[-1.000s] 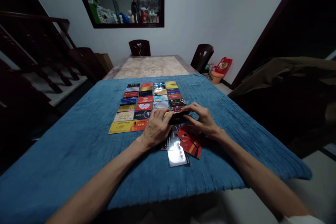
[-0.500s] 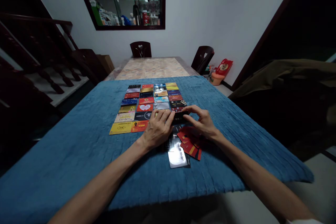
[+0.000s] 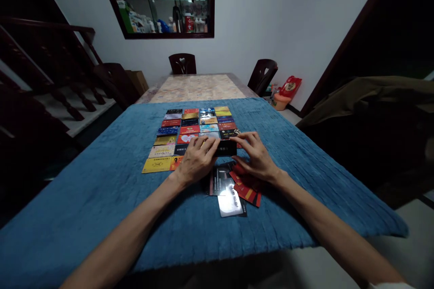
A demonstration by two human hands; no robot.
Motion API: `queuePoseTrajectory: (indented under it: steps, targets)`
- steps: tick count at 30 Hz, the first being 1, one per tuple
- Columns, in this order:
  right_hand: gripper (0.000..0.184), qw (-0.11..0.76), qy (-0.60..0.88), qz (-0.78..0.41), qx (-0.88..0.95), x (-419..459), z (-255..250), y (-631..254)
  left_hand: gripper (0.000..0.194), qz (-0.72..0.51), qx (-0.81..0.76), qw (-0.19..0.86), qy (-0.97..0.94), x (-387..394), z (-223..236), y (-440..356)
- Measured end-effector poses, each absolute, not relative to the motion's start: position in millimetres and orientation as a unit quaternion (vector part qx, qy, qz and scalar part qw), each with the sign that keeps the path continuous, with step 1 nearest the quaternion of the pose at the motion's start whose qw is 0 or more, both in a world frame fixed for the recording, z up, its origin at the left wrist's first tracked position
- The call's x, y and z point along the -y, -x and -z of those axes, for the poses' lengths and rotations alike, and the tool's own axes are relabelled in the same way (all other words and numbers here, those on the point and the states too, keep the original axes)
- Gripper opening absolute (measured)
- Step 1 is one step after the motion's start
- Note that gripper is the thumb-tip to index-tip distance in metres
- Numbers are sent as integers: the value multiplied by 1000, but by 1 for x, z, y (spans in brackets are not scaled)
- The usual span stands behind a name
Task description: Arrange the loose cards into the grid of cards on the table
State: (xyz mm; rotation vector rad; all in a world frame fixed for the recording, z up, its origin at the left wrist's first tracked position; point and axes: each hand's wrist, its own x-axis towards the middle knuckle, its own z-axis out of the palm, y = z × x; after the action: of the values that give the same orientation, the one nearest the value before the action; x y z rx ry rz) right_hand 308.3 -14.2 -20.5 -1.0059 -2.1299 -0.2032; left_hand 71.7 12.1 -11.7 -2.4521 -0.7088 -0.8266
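Between my two hands a black card (image 3: 226, 148) with pale lettering is held tilted up, above the near right part of the card rows. My left hand (image 3: 199, 159) grips its left end, fingers bent together. My right hand (image 3: 255, 157) pinches its right end between thumb and fingertips. Below the hands lie a silver card (image 3: 230, 204), a dark printed card (image 3: 219, 180) and several fanned red cards (image 3: 249, 193). Ahead, neat rows of colourful cards cover the cloth, among them a yellow card (image 3: 156, 164) and a red card with a white heart (image 3: 187, 138). My hands hide some cards.
A blue cloth (image 3: 111, 198) covers the near part of the table; its marble-look top (image 3: 200, 86) shows beyond. Dark chairs (image 3: 182, 63) stand around it. On the right are an orange bucket (image 3: 280, 101) and draped brown fabric (image 3: 366, 95).
My hands have shifted slightly left with the black card, which now shows more of its face. The dark printed card beneath is more exposed. The laid-out rows look unchanged.
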Motion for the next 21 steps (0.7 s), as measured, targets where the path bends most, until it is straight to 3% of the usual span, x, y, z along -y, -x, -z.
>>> queuePoseTrajectory:
  steps: [13, 21]
  targets:
    - [53, 270, 396, 169, 862, 3, 22, -279, 41, 275, 255, 206, 904, -22, 19, -44]
    - [47, 222, 391, 171, 877, -6, 22, -274, 45, 245, 280, 124, 920, -26, 22, -39]
